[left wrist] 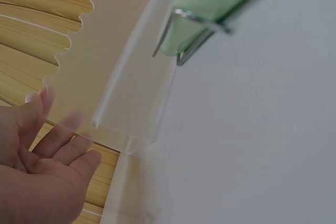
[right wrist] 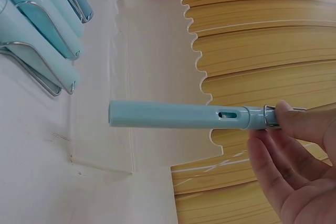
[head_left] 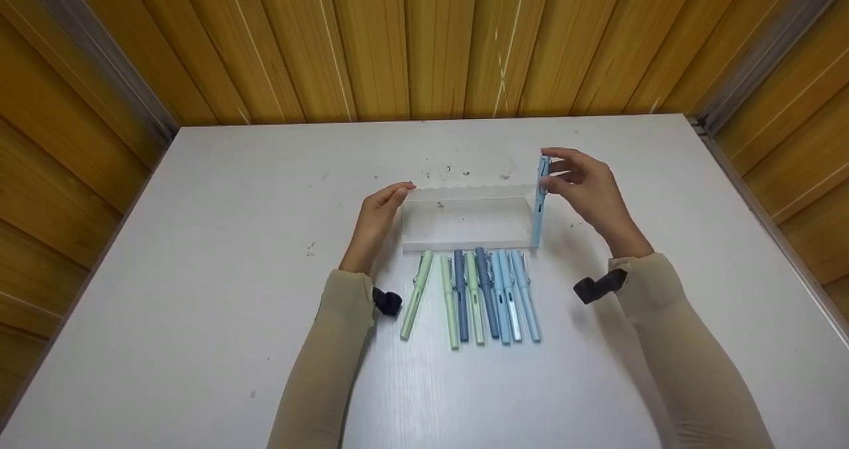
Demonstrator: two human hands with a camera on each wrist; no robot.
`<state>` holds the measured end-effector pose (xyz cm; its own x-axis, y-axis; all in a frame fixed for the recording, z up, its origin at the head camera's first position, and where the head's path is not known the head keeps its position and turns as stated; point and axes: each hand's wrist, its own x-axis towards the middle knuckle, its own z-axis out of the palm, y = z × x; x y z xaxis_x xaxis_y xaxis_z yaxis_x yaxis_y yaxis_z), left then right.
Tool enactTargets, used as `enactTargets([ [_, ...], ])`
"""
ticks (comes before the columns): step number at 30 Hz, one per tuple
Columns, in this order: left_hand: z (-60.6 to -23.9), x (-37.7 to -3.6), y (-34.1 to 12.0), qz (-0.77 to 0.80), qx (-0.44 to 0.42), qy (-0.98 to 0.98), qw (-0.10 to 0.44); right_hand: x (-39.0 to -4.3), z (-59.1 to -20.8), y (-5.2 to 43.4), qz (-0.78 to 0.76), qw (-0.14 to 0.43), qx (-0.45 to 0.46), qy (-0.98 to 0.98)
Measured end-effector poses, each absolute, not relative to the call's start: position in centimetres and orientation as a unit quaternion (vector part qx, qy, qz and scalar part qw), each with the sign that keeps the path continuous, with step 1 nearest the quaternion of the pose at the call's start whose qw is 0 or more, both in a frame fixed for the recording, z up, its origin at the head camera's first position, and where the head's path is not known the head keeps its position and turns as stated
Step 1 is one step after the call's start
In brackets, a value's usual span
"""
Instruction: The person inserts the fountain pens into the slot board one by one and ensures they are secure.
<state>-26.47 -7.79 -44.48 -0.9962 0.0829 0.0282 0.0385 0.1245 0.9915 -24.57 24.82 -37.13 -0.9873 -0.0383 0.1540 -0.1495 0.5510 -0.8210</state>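
Observation:
A light blue fountain pen is pinched near its clip end by my right hand. It stands nearly upright at the right end of a clear plastic box. In the right wrist view the pen overlaps the box's scalloped sheet. My left hand pinches the far left corner of the same box. Through the see-through sheet, some fingertips show behind it in the left wrist view. Directly in front of the box lie several capped pens, with a light green pen apart at the left.
The row holds light green pens, dark blue pens and light blue pens, clips towards the box. All lie on a white table. Yellow wood-look panels rise behind the table's far edge.

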Motion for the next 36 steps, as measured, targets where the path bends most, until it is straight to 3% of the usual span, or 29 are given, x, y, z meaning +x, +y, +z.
enactTargets([
  [15, -44.5, -26.5, -7.7, 0.664, 0.037, 0.746, 0.024, -25.4, -37.8, 24.7, 0.488, 0.104, 0.076, -0.863],
  [36, -44.6, -26.6, -7.2, 0.662, 0.027, 0.749, 0.016, -26.5, -39.6, 24.6, 0.455, 0.076, 0.068, -0.885],
])
